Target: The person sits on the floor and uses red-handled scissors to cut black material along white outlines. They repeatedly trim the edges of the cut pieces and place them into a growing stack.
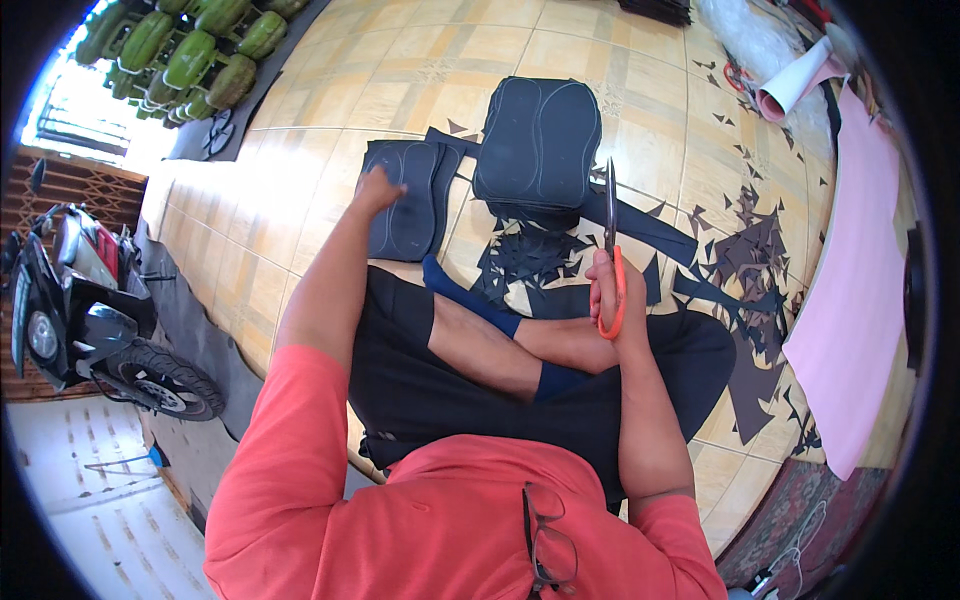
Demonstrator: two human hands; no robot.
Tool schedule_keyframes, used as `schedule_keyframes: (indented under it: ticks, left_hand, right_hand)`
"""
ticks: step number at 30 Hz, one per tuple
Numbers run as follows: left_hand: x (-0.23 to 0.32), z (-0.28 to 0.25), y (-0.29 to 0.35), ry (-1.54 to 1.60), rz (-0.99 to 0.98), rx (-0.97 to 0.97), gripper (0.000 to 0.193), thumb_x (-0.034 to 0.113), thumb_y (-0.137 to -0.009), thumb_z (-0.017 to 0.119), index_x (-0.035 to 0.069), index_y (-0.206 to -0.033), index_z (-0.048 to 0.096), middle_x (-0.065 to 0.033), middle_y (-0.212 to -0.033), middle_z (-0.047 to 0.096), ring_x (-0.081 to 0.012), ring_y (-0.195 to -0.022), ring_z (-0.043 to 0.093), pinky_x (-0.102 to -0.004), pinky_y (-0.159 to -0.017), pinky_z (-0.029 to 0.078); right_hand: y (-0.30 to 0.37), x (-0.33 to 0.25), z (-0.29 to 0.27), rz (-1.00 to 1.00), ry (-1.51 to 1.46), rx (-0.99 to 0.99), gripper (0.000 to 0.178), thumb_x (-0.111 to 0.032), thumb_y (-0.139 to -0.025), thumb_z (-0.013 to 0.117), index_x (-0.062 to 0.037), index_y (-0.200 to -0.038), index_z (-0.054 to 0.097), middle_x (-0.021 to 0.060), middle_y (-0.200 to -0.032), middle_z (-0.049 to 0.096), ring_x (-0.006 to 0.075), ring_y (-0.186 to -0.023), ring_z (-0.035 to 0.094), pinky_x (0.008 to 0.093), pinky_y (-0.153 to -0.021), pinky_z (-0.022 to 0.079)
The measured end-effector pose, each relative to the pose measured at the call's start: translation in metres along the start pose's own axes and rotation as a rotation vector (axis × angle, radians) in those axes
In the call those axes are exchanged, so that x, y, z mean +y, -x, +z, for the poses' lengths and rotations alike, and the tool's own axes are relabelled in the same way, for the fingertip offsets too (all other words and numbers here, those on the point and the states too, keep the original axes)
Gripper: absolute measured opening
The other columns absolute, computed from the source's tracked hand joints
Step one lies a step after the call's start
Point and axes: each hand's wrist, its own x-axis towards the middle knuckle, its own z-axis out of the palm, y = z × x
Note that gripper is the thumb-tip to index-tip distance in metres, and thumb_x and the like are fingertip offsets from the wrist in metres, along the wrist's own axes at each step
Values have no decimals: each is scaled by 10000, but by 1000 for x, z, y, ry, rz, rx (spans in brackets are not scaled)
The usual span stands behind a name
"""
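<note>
In my right hand (622, 292) is a pair of scissors (611, 215) with orange handles, held upright, blades together and tips pointing away from me. My left hand (377, 192) rests at the upper left of a low stack of dark fabric-like pieces (405, 225), its thumb and a finger apart. To the right of that stack stands a taller pile of dark rounded panels (538, 140) marked with pale curved lines. Several small dark offcuts (530, 258) lie heaped between the tall pile and my crossed legs. A long dark strip (645, 228) stretches from the pile toward the right.
More triangular scraps (745, 255) are scattered on the tiled floor at the right, beside a long pink sheet (850, 290). Clear plastic wrap (750, 45) and a rolled sheet (795, 85) lie far right. A motorcycle (100, 310) stands left; green gas cylinders (190, 60) are stacked far left.
</note>
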Motion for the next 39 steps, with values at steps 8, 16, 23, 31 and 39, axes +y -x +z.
schedule_keyframes:
  ticks: [8,16,23,31,39]
  left_hand:
    - [-33,13,11,-283,-259,-598,860,609,-711,755,16,-1307,571,-193,-1359,546,-290,-1307,484,-408,-1077,367]
    - [-63,-1,18,-190,-452,-176,675,386,-732,814,1,-1248,611,-184,-1241,626,-325,-1167,587,-451,-984,444]
    - [4,-91,57,960,-29,-78,225,44,-813,658,27,-988,517,-69,-816,602,-186,-718,626,-353,-634,546]
    - [104,-98,188,1733,167,60,472,-77,-837,542,-24,-1295,438,-192,-1173,585,-325,-1040,634,-431,-913,559]
    - [161,-51,249,2069,131,12,473,-108,-857,520,-17,-1311,429,-199,-1234,558,-338,-1120,600,-464,-967,531]
  right_hand:
    - [-5,5,7,-19,-13,-29,473,-466,-952,557,-24,-788,584,1,-533,460,87,-403,457,242,-373,389]
    - [-3,1,7,-54,-16,-44,463,-464,-956,552,-30,-797,579,-4,-526,450,82,-402,457,241,-371,384]
    - [2,2,2,-74,-3,-33,494,-477,-957,541,-8,-812,590,-2,-531,457,77,-401,458,236,-375,393]
    - [1,30,18,-309,105,-8,425,-448,-962,549,-43,-845,606,-6,-583,482,65,-463,470,228,-416,407]
    - [21,10,25,-439,109,29,333,-310,-976,546,6,-874,535,186,-729,579,362,-685,589,409,-651,469]
